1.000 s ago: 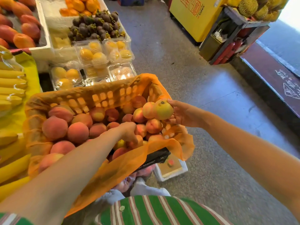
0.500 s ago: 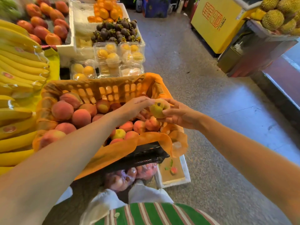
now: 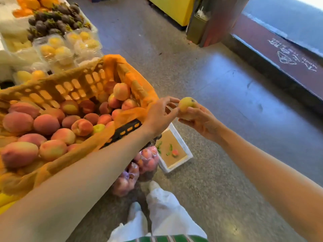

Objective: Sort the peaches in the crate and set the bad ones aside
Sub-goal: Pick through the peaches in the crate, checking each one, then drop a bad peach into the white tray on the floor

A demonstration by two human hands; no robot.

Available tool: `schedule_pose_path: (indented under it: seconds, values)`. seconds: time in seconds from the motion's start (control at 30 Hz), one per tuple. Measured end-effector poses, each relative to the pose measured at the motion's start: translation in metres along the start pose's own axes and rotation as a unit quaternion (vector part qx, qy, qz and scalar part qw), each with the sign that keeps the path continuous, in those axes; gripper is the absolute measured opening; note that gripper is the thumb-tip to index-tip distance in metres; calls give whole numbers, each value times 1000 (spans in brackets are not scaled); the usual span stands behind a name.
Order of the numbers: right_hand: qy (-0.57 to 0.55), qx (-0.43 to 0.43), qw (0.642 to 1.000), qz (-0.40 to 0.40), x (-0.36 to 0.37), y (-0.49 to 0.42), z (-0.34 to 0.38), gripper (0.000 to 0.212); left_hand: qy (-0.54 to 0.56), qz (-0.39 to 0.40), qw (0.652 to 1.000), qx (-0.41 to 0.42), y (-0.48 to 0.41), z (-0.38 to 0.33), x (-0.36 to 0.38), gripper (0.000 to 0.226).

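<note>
A black crate (image 3: 128, 127) lined with orange plastic holds several pink and yellow peaches (image 3: 46, 124). To the right of the crate, out over the floor, my right hand (image 3: 199, 121) holds a yellow peach (image 3: 186, 103) with a dark spot on top. My left hand (image 3: 160, 113) reaches across the crate's corner, and its fingertips touch the same peach from the left. A white foam box (image 3: 189, 155) with a cardboard floor sits on the ground below, with one small peach (image 3: 174, 152) and green scraps in it.
Bags of peaches (image 3: 138, 170) lie on the floor under the crate. Clear tubs of yellow fruit (image 3: 57, 49) and dark mangosteens (image 3: 50, 23) stand behind it. My white trouser legs (image 3: 162, 212) are below. A yellow cabinet (image 3: 174, 7) and a dark step (image 3: 279, 55) border the grey floor.
The yellow peach has moved from above the crate's right end out past its edge over the floor. My left hand left the pile and followed to touch it.
</note>
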State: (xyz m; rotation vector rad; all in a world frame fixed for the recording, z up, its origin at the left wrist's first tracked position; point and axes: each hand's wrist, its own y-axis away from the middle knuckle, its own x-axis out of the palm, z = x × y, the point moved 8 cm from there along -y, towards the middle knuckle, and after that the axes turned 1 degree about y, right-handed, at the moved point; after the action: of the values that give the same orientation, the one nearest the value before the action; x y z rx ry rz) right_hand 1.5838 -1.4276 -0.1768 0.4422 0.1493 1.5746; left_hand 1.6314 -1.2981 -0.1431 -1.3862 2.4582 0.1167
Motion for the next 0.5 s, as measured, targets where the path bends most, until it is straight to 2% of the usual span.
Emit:
schedule_pose_path:
  seconds: [0.13,0.3,0.4,0.5]
  values:
    - [-10,32,993,-114,-61,42,-47,37,-38,63,997,-30,12,16,65,20]
    - [20,116,976,-184,-138,59,-123,33,-71,166,973,-142,21,79,147,25]
    - [55,154,965,-205,-183,53,-166,47,-103,177,955,-214,22,131,188,18]
    - [106,185,959,-185,-222,35,-207,56,-131,192,933,-274,18,184,230,18]
